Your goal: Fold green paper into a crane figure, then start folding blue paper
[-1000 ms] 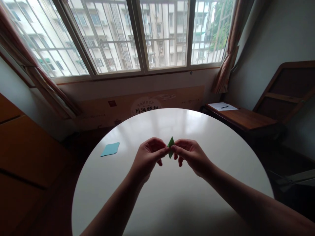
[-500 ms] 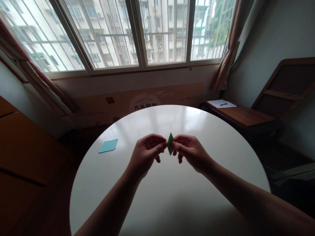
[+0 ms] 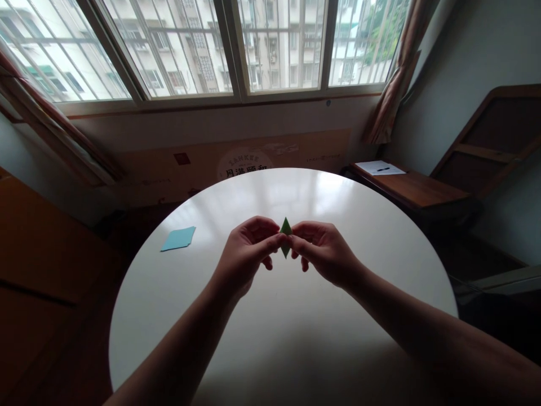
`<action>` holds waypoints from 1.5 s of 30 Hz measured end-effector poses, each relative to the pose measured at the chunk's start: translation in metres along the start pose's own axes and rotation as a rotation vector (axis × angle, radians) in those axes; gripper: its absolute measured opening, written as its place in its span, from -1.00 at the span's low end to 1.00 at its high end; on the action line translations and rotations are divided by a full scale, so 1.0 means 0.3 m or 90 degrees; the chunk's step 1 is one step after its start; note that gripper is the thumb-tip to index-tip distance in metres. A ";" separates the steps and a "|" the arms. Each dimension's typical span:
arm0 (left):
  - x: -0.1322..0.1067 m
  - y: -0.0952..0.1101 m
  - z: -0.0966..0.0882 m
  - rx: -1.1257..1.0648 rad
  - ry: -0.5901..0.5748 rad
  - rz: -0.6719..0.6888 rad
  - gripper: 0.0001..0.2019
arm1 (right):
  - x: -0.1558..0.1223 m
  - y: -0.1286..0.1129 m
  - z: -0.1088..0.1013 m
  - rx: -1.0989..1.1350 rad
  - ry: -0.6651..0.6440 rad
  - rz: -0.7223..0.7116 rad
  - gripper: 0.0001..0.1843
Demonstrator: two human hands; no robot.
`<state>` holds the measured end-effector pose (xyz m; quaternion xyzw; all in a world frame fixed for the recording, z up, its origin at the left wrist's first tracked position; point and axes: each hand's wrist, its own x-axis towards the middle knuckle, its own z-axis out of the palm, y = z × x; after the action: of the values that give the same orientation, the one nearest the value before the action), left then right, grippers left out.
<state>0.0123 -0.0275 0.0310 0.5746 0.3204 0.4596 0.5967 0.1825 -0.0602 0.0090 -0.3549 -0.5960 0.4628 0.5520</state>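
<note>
A small green piece of folded paper [image 3: 286,226], diamond-shaped from here, is held upright above the middle of the white round table. My left hand [image 3: 252,243] pinches its left side between thumb and fingers. On the opposite side my right hand [image 3: 320,247] grips it the same way, and the two thumbs nearly meet across its front. The thumbs cover the middle of the paper, so its folds there are hidden. Light blue square sheets [image 3: 178,238] lie in a small stack to the left of my left hand.
The white round table [image 3: 270,349] fills the area beneath my arms. Beyond its right edge stands a low wooden bench [image 3: 426,190] bearing a white paper [image 3: 379,168] and a pen [image 3: 383,169]. A barred window, curtains and a long printed box [image 3: 321,148] are behind.
My left thumb has come across the front of the green paper, close to the right thumb. The view has tipped down slightly, and things sit a little higher and further left.
</note>
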 end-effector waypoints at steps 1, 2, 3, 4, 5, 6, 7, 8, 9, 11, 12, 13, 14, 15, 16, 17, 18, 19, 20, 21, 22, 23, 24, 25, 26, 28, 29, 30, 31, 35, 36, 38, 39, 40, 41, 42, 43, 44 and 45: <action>0.001 0.000 0.001 -0.008 0.007 -0.015 -0.73 | 0.000 0.002 -0.001 0.007 -0.005 0.000 -0.75; 0.002 0.000 0.002 -0.014 0.014 -0.029 -0.72 | 0.001 0.003 -0.002 0.014 -0.008 0.003 -0.74; 0.004 0.000 0.003 -0.019 0.019 -0.040 -0.71 | 0.003 0.006 -0.003 0.021 -0.010 0.008 -0.73; 0.005 0.000 0.003 -0.023 0.022 -0.047 -0.71 | 0.004 0.008 -0.005 0.027 -0.012 0.014 -0.72; 0.006 0.000 0.002 -0.025 0.024 -0.048 -0.71 | 0.007 0.010 -0.007 0.033 -0.015 0.021 -0.71; 0.007 -0.001 0.001 -0.021 0.024 -0.041 -0.73 | 0.009 0.012 -0.009 0.040 -0.020 0.028 -0.70; 0.007 -0.002 -0.002 -0.010 0.023 -0.025 -0.75 | 0.011 0.014 -0.011 0.047 -0.024 0.036 -0.70; 0.008 -0.002 -0.005 0.009 0.021 -0.003 -0.78 | 0.013 0.016 -0.014 0.055 -0.027 0.045 -0.69; 0.008 -0.002 -0.008 0.035 0.018 0.022 -0.82 | 0.014 0.017 -0.016 0.063 -0.028 0.053 -0.70; 0.006 -0.001 -0.016 0.088 0.010 0.068 -0.86 | 0.015 0.019 -0.019 0.079 -0.025 0.063 -0.70; 0.005 -0.001 -0.019 0.111 0.007 0.085 -0.87 | 0.015 0.019 -0.020 0.085 -0.024 0.064 -0.71; 0.003 0.001 -0.022 0.131 0.008 0.097 -0.88 | 0.014 0.020 -0.021 0.089 -0.025 0.064 -0.71; 0.001 0.002 -0.023 0.148 0.009 0.106 -0.88 | 0.014 0.020 -0.021 0.091 -0.025 0.063 -0.71; -0.001 0.004 -0.023 0.165 0.014 0.116 -0.88 | 0.014 0.020 -0.021 0.091 -0.026 0.062 -0.71; -0.003 0.006 -0.022 0.182 0.019 0.124 -0.88 | 0.014 0.019 -0.021 0.091 -0.024 0.063 -0.71; -0.005 0.008 -0.021 0.200 0.025 0.132 -0.89 | 0.014 0.019 -0.021 0.091 -0.023 0.065 -0.71; -0.007 0.010 -0.019 0.215 0.031 0.140 -0.89 | 0.014 0.019 -0.021 0.091 -0.022 0.067 -0.70; -0.009 0.013 -0.017 0.228 0.037 0.147 -0.89 | 0.014 0.018 -0.021 0.092 -0.022 0.068 -0.70; -0.011 0.015 -0.014 0.239 0.043 0.153 -0.90 | 0.014 0.018 -0.021 0.093 -0.023 0.069 -0.70; -0.012 0.017 -0.012 0.246 0.048 0.158 -0.90 | 0.015 0.018 -0.021 0.093 -0.025 0.069 -0.70; -0.013 0.018 -0.011 0.249 0.053 0.162 -0.91 | 0.015 0.018 -0.021 0.092 -0.026 0.068 -0.70; -0.014 0.020 -0.009 0.250 0.057 0.165 -0.91 | 0.015 0.018 -0.022 0.090 -0.027 0.068 -0.70; -0.015 0.021 -0.007 0.251 0.060 0.166 -0.91 | 0.015 0.018 -0.022 0.088 -0.028 0.067 -0.71; -0.016 0.021 -0.005 0.251 0.061 0.166 -0.91 | 0.016 0.019 -0.022 0.086 -0.027 0.065 -0.71; -0.016 0.022 -0.003 0.253 0.062 0.167 -0.91 | 0.016 0.020 -0.023 0.084 -0.025 0.063 -0.71; -0.017 0.021 0.001 0.262 0.067 0.169 -0.92 | 0.017 0.023 -0.023 0.081 -0.018 0.058 -0.71; -0.018 0.019 0.003 0.270 0.071 0.172 -0.92 | 0.017 0.025 -0.024 0.078 -0.014 0.057 -0.71; -0.019 0.017 0.004 0.277 0.076 0.175 -0.92 | 0.017 0.026 -0.024 0.076 -0.011 0.056 -0.72; -0.019 0.014 0.005 0.283 0.079 0.178 -0.92 | 0.017 0.028 -0.025 0.074 -0.009 0.058 -0.72; -0.017 0.000 0.002 0.254 0.065 0.175 -0.93 | 0.017 0.029 -0.023 0.078 -0.001 0.073 -0.77; -0.016 -0.002 0.001 0.236 0.064 0.174 -0.93 | 0.017 0.027 -0.021 0.081 0.007 0.076 -0.78; -0.016 -0.002 -0.001 0.211 0.078 0.180 -0.91 | 0.017 0.021 -0.017 0.089 0.028 0.079 -0.81; -0.017 0.000 -0.002 0.211 0.093 0.186 -0.90 | 0.018 0.018 -0.014 0.092 0.039 0.081 -0.83; -0.018 0.003 -0.002 0.219 0.111 0.195 -0.89 | 0.018 0.015 -0.011 0.095 0.049 0.082 -0.85; -0.021 0.005 -0.001 0.235 0.130 0.207 -0.88 | 0.019 0.013 -0.009 0.095 0.056 0.082 -0.86; -0.024 0.008 0.001 0.257 0.144 0.219 -0.86 | 0.019 0.011 -0.007 0.095 0.060 0.080 -0.87; -0.027 0.010 0.003 0.281 0.153 0.228 -0.85 | 0.019 0.011 -0.006 0.093 0.062 0.077 -0.88; -0.029 0.012 0.006 0.304 0.154 0.231 -0.84 | 0.018 0.011 -0.006 0.089 0.060 0.072 -0.88; -0.031 0.012 0.008 0.321 0.148 0.227 -0.83 | 0.018 0.011 -0.006 0.083 0.056 0.064 -0.88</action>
<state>0.0104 -0.0373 0.0336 0.6951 0.3844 0.5252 0.3054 0.1832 -0.0539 0.0075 -0.3676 -0.5213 0.5120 0.5752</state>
